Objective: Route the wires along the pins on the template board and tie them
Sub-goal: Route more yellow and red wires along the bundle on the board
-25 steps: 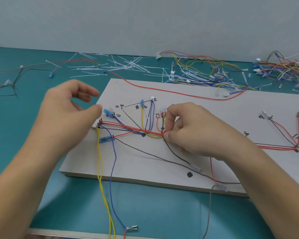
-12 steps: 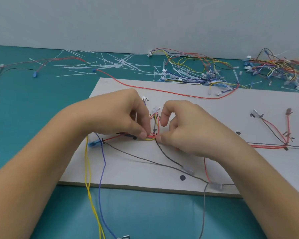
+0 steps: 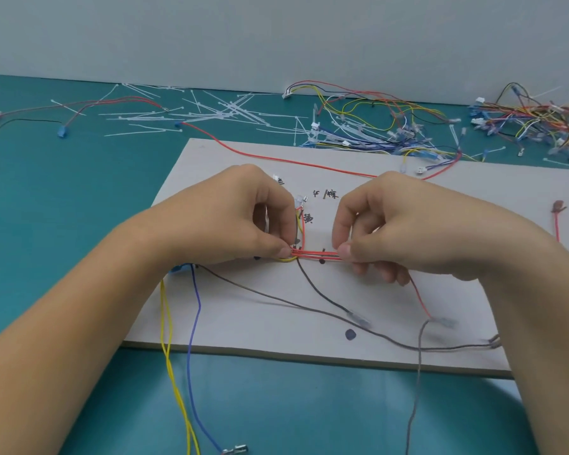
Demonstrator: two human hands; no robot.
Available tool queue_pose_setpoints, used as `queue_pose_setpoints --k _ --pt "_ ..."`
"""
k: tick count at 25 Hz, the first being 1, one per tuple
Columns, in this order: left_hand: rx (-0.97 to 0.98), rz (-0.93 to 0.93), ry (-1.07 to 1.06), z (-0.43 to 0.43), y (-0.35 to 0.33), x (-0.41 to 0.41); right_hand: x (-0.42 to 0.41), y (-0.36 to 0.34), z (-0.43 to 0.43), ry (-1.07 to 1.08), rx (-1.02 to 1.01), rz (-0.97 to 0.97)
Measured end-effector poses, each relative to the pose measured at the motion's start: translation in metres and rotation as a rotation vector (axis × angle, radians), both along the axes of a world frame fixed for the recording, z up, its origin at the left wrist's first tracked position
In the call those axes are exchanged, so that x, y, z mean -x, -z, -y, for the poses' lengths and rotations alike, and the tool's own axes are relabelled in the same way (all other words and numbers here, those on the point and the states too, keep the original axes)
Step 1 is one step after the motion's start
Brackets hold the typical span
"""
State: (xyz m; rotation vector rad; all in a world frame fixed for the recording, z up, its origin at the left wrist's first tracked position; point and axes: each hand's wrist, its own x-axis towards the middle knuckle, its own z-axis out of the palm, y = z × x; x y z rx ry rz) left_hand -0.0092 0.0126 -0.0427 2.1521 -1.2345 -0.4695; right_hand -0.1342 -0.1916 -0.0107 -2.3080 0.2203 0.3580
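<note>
Left hand (image 3: 237, 218) is seen in the head view with thumb and forefinger pinched on the red wires (image 3: 314, 255), at the left end of a short straight run; its other fingers are curled. Right hand (image 3: 408, 231) is pinched on the same red wires at the right end of that run, with its remaining fingers curled beneath. Between the two hands the red wires are held straight and parallel over the middle of the template board (image 3: 243, 316); whether they touch it cannot be told.

Two yellow wires (image 3: 170, 356) and a blue wire (image 3: 191, 339) are led off the near edge of the board onto the tabletop (image 3: 63, 208). A grey wire (image 3: 276, 298) and a black wire (image 3: 319, 290) lie across the near part of the board. White cable ties (image 3: 211, 110) are scattered beyond the far edge, and loose wire bundles (image 3: 375, 126) are heaped to their right.
</note>
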Motion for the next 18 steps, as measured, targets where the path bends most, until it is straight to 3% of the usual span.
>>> queue_pose_setpoints --k 5,18 --pt "0.005 0.009 -0.032 0.002 0.001 0.002 0.004 -0.004 0.018 -0.012 0.118 -0.068" --pt "0.026 -0.054 -0.063 0.003 -0.002 0.003 0.007 -0.005 0.048 -0.033 0.135 -0.204"
